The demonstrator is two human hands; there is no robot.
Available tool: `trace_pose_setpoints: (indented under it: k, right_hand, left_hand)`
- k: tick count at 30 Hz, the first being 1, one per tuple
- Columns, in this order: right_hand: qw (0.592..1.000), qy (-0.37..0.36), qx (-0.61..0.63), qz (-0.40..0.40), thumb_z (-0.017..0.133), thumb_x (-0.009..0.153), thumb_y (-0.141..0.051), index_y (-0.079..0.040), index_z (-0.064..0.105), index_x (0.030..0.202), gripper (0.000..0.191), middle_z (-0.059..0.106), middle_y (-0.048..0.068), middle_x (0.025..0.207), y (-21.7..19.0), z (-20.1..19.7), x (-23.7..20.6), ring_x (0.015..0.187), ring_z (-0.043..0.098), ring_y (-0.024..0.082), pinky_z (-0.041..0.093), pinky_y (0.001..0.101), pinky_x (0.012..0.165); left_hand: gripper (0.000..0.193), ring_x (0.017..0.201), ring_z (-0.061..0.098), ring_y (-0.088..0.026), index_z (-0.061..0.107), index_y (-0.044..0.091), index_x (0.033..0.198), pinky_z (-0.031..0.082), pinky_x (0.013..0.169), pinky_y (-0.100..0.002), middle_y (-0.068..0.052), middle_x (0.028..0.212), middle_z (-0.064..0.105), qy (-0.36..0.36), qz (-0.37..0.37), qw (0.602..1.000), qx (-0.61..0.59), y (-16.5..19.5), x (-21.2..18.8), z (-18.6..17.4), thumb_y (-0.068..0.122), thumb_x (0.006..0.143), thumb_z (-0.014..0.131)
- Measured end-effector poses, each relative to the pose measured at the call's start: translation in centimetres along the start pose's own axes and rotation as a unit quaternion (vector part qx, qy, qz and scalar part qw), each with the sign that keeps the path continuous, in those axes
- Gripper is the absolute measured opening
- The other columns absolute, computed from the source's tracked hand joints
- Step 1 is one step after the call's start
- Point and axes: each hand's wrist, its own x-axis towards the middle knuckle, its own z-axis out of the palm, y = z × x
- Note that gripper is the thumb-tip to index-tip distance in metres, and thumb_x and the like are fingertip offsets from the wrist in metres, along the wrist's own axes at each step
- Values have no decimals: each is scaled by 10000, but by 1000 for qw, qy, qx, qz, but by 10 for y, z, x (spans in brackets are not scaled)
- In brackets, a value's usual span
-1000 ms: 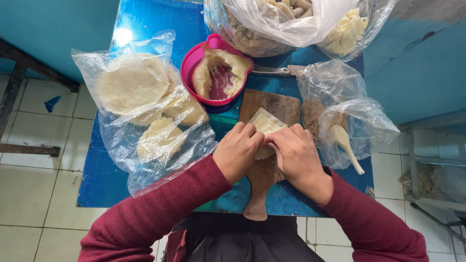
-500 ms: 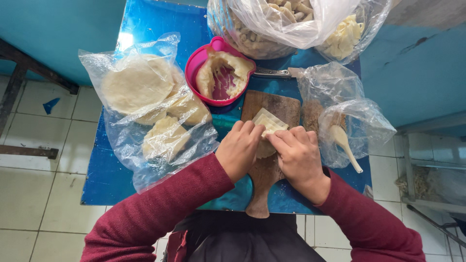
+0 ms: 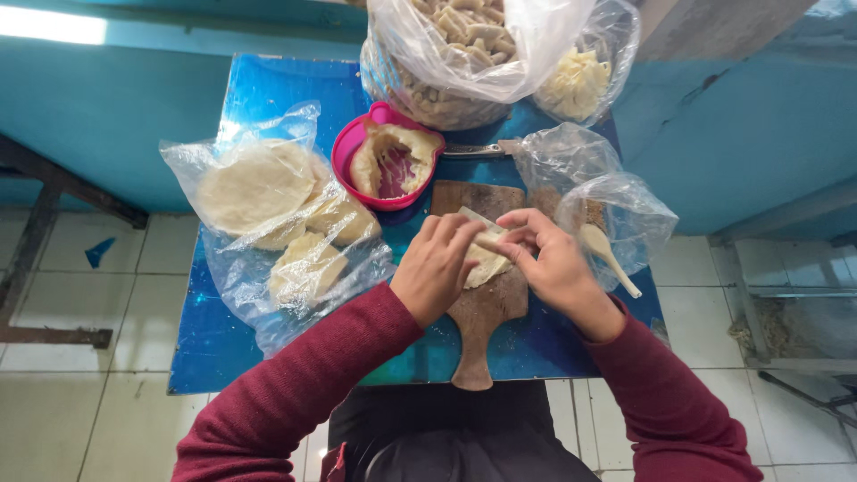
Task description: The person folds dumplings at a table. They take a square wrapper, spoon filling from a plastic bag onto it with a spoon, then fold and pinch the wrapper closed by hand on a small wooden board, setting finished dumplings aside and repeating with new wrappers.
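A shiny blue metal surface carries everything, standing over pale floor tiles. Beyond the hands, at the far edge, sits a big clear plastic bag of pale folded dough pieces, with a smaller bag of yellowish scraps to its right. Left of the hands lies a crumpled clear bag of flat round dough sheets. Just ahead of the left hand is a pink plastic bowl of pale filling, a metal utensil handle resting beside it. To the right of the right hand lies another clear bag with a pale wooden spoon on it.

Under both hands lies a brown wooden paddle-shaped cutting board, its handle pointing toward the person. On it, between the fingers, rests the small pale dough wrapper.

The left hand pinches the wrapper's near-left edge; the right hand pinches its top edge with thumb and forefinger. Both are closed on the dough.

Folding it well seems to call for even pressure along the seam, with the filling kept clear of the edge so it seals.
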Motion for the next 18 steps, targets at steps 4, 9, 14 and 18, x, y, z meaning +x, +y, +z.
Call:
trace_pose_setpoints:
  k: [4, 9, 14, 18]
  right_hand:
    - [990, -49, 129, 42, 693, 937, -110, -66, 617, 1242, 317, 762, 53, 996, -5, 0, -19, 927, 719, 79, 552, 235, 798]
    - [972, 175, -149, -38, 762, 889, -141, -103, 730, 1148, 264, 753, 49, 1008, -11, -26, -72, 800, 648, 149, 525, 277, 732]
    - [882, 291, -370, -21, 783, 932, -201, -96, 754, 1086, 189, 728, 80, 1023, 16, -60, -95, 934, 598, 306, 500, 400, 824]
    - [877, 273, -394, 5, 781, 919, -254, -98, 756, 1081, 227, 731, 82, 999, 44, -62, -100, 934, 605, 313, 501, 422, 811]
  left_hand:
    - [329, 1137, 596, -275, 618, 105, 1180, 490, 901, -402, -60, 1222, 619, -11, 92, 996, 17, 9, 5, -8, 101, 863, 704]
    - [322, 1154, 638, -262, 670, 118, 1160, 520, 909, -397, -58, 1260, 644, 83, 149, 984, 52, 30, 12, -43, 64, 844, 694]
    - [262, 1030, 695, -234, 677, 81, 1195, 536, 869, -374, -61, 1145, 701, 248, 181, 950, 62, 40, 42, -74, 73, 957, 784]
    - [334, 1026, 707, -213, 648, 92, 1304, 559, 896, -348, -47, 1148, 730, 303, 151, 936, 98, 14, 117, -73, 171, 1026, 815]
